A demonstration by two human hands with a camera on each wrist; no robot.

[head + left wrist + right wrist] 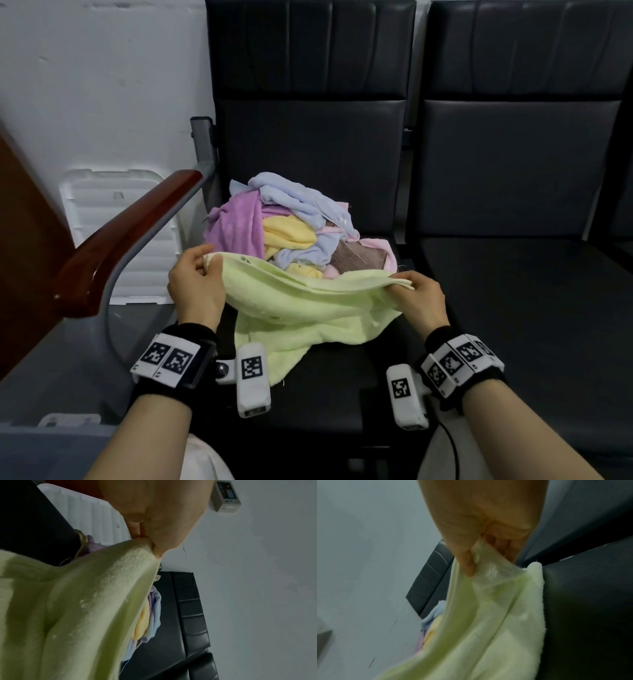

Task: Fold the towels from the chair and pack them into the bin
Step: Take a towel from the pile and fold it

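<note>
A pale green towel (301, 308) hangs slack between my hands over the front of the dark chair seat (329, 394). My left hand (197, 274) pinches its left corner, thumb against fingers (159, 539). My right hand (416, 291) pinches the right corner between thumb and fingers (467, 566). The green towel (77, 608) fills the lower left wrist view, and the green towel (488, 628) droops below my right hand. Behind it on the seat lies a loose pile of towels (291, 226) in purple, yellow, light blue, pink and brown. No bin shows.
A red-brown wooden armrest (130, 236) on a grey metal frame runs along the left of the seat. A white foam panel (113, 212) leans on the wall behind it. A second dark seat (531, 325) lies to the right. A small grey device (226, 496) is mounted on the wall.
</note>
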